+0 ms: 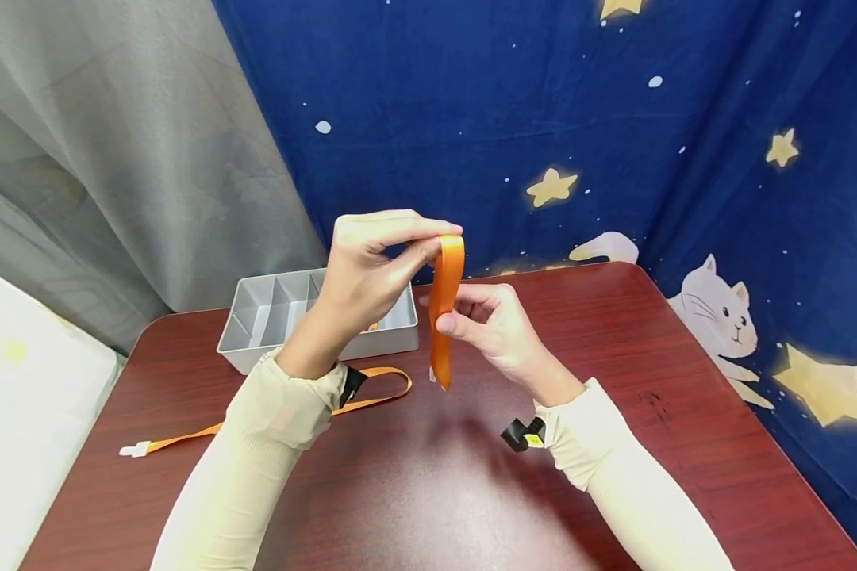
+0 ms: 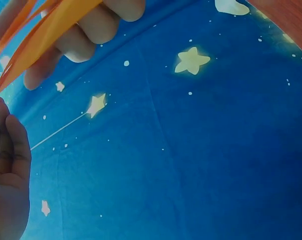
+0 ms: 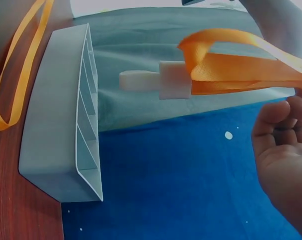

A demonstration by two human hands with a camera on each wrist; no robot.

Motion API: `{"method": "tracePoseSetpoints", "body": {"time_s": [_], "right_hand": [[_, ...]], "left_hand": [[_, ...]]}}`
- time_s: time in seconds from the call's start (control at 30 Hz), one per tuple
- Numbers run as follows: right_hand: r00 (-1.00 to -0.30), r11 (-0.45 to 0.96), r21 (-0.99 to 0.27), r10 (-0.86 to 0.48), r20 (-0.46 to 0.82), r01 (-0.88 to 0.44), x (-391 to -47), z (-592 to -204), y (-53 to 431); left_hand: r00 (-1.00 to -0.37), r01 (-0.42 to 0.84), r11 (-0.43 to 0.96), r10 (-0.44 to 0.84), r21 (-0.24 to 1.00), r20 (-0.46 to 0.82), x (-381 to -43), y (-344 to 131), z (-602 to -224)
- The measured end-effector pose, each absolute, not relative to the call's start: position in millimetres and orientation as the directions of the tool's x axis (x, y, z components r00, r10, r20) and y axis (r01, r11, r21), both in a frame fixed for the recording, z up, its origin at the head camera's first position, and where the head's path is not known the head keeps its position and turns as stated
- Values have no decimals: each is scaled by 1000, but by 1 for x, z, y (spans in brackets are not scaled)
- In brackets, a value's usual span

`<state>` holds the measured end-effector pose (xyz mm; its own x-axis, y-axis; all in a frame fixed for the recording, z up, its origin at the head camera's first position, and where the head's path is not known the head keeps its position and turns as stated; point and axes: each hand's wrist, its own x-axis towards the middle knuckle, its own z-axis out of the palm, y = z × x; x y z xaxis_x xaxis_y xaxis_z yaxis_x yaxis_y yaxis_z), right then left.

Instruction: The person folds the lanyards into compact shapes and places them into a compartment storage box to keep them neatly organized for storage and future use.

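An orange lanyard (image 1: 450, 274), folded into a hanging band, is held up above the table. My left hand (image 1: 371, 262) pinches its top fold between thumb and fingers. Lower down, my right hand (image 1: 496, 329) pinches the band's side between thumb and fingers. A white plastic clip (image 3: 175, 80) sticks out from the band's lower end in the right wrist view, beside a loose orange loop. In the left wrist view, strands of the lanyard (image 2: 56, 30) cross in front of the left fingers (image 2: 98, 25).
A second orange lanyard (image 1: 186, 438) with a white clip (image 1: 136, 450) lies on the table's left side, partly behind the left forearm. At the back left stands a grey divided box (image 1: 386, 342), with something small and orange inside. Curtains (image 1: 428, 103) hang behind the table.
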<state>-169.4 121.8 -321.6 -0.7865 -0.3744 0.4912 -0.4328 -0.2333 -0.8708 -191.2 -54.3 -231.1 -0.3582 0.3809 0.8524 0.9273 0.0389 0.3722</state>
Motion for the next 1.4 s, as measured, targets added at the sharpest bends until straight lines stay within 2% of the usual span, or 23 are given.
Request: {"method": "tracePoseSetpoints", "body": {"time_s": [0.6,0.7,0.83,1.2,1.3,1.4], "right_hand": [[-725,-81,-785,-334,602,-614,-167,-317,116],[-726,-82,-781,-320,609,-619,-163,-315,115],[-741,-94,-795,-311,596,-600,-159,-313,115],[-772,-140,-815,-263,579,-563,-153,-304,118],[-776,-171,-810,-233,586,-561,-152,-300,118],[-770,-203,-796,-204,604,-570,-151,-296,120]], "left_hand": [[-370,926,72,362,370,856,-192,-58,-229],[-405,913,107,330,393,853,-193,-60,-229],[-489,872,141,268,468,830,-195,-62,-229],[-686,727,106,158,678,711,-212,-75,-240],[-682,731,125,147,671,716,-214,-75,-250],[-615,786,188,147,588,775,-215,-73,-261]]}}
